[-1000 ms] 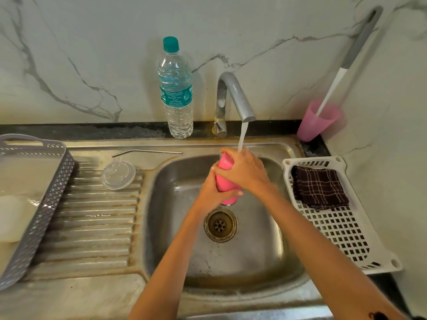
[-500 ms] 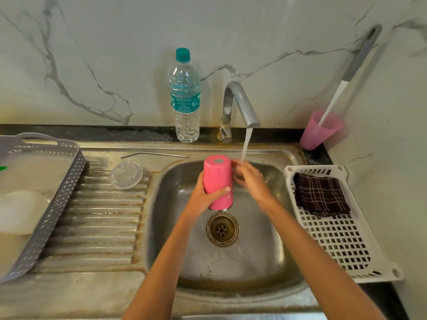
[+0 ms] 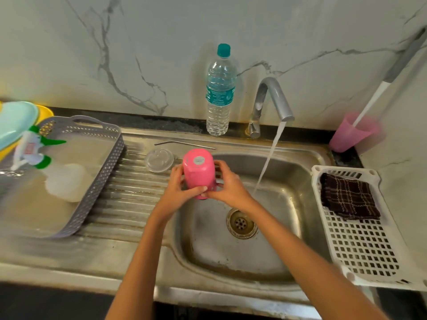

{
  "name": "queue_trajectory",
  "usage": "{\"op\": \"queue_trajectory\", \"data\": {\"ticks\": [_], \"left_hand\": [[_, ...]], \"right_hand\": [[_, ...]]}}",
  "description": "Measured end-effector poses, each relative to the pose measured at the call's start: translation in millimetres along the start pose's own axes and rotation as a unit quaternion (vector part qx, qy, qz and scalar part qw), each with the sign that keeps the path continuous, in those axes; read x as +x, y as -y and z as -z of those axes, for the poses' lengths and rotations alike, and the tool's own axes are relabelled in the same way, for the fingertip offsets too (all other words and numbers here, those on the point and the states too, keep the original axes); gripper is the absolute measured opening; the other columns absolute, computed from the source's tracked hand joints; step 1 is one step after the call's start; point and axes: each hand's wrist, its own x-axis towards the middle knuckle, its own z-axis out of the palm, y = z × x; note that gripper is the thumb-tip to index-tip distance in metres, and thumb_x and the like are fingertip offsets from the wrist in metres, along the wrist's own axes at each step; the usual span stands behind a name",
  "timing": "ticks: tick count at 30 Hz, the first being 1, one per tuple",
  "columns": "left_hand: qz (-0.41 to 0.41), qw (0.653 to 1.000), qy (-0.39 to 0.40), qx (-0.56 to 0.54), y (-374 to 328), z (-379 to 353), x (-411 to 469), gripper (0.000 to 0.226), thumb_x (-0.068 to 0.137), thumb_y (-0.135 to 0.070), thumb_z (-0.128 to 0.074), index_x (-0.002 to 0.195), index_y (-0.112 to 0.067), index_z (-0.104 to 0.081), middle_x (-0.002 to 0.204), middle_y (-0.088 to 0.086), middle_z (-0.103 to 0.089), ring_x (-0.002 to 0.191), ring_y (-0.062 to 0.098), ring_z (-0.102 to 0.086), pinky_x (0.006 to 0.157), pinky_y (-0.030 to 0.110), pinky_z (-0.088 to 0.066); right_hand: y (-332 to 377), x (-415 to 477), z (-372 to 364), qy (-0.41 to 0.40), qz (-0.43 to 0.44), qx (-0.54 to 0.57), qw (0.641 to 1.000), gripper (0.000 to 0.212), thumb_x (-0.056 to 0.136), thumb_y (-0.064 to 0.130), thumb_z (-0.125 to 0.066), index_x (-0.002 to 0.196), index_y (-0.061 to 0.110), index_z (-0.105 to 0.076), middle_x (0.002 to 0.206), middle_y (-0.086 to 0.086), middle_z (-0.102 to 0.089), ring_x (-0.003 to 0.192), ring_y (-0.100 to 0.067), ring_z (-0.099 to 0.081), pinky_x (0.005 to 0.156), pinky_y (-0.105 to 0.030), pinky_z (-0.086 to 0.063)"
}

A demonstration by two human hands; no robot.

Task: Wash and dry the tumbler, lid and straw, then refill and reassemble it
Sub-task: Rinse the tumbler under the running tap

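Observation:
The pink tumbler (image 3: 199, 172) is held upside down over the left edge of the steel sink (image 3: 300, 172), its base with a round sticker facing up. My left hand (image 3: 182, 191) grips its left side and my right hand (image 3: 227, 185) grips its right side near the rim. The clear lid (image 3: 159, 160) lies on the ribbed drainboard just left of the tumbler. The metal straw (image 3: 182, 144) lies along the sink's back ledge. Water runs from the tap (image 3: 272, 102) into the basin, to the right of the tumbler.
A water bottle (image 3: 220, 91) stands behind the sink. A grey basket (image 3: 101, 172) holding a spray bottle (image 3: 34, 148) sits on the left. A white basket (image 3: 360, 248) with a dark checked cloth (image 3: 349, 197) is on the right, a pink cup (image 3: 351, 132) with a brush behind it.
The tumbler came out from under the running water and moved left toward the drainboard, upside down. My right hand returned to grip it. The view shifted left.

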Motion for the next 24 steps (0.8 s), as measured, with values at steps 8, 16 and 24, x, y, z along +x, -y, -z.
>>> {"op": "queue_trajectory", "data": {"ticks": [8,16,24], "left_hand": [[-0.003,0.995,-0.098,0.016,10.3,75.2,-36.1,0.088,0.055,-0.029,-0.086,0.134,-0.016,-0.051,0.135,0.004,-0.051,0.115,-0.004,-0.053,0.089,0.01,-0.045],[0.005,0.992,-0.128,-0.011,21.5,95.7,-51.6,0.08,0.083,0.002,-0.069,0.15,-0.022,-0.033,0.142,0.0,-0.051,0.111,-0.013,-0.055,0.085,0.008,-0.047],[-0.008,0.989,-0.146,-0.017,30.4,93.4,-58.2,0.094,0.08,-0.014,-0.076,0.152,-0.04,-0.022,0.156,-0.009,-0.032,0.138,0.004,-0.036,0.098,0.013,-0.04]], "right_hand": [[25.8,30.2,-75.5,0.051,0.04,0.01,0.998,0.085,0.062,0.015,-0.09,0.132,0.018,-0.042,0.129,-0.004,-0.057,0.112,-0.02,-0.06,0.091,-0.044,-0.054],[27.1,33.6,-115.6,0.041,0.042,0.015,0.998,0.081,0.065,0.017,-0.088,0.13,0.023,-0.041,0.129,-0.003,-0.056,0.114,-0.017,-0.057,0.094,-0.041,-0.053],[23.0,34.3,-117.5,0.05,0.06,0.009,0.997,0.08,0.069,0.012,-0.085,0.135,0.02,-0.04,0.134,-0.006,-0.052,0.12,-0.021,-0.055,0.097,-0.043,-0.052]]}}
